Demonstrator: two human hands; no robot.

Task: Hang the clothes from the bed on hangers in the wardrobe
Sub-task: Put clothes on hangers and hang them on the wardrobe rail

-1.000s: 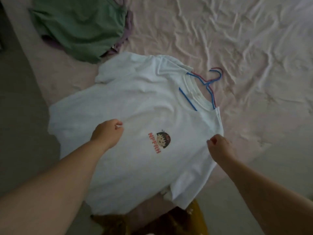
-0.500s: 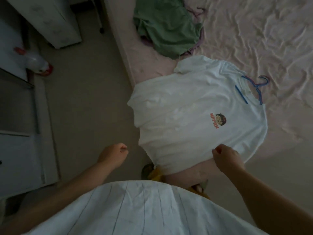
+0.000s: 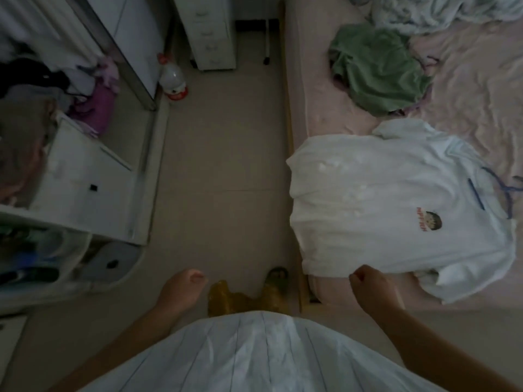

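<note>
A white T-shirt [image 3: 396, 199] with a small cartoon print lies flat at the edge of the pink bed [image 3: 319, 108], partly hanging over its side. A blue hanger [image 3: 477, 198] sits inside the neck, its hook out on the sheet. My right hand [image 3: 370, 287] is closed at the shirt's near edge and appears to pinch the fabric. My left hand [image 3: 181, 290] is a loose fist over the floor, holding nothing. A crumpled green garment [image 3: 379, 69] lies farther up the bed. The open wardrobe [image 3: 85, 171] stands at the left.
Folded and loose clothes fill the wardrobe shelves [image 3: 34, 89]. A plastic bottle with a red cap [image 3: 172, 80] and a white drawer unit [image 3: 209, 32] stand at the far end of the floor. A bunched blanket [image 3: 452, 7] lies at the bed's top right.
My view has swung left from the bed toward the wardrobe. My left hand has come off the T-shirt and now hangs over the floor. My right hand stays at the shirt's edge.
</note>
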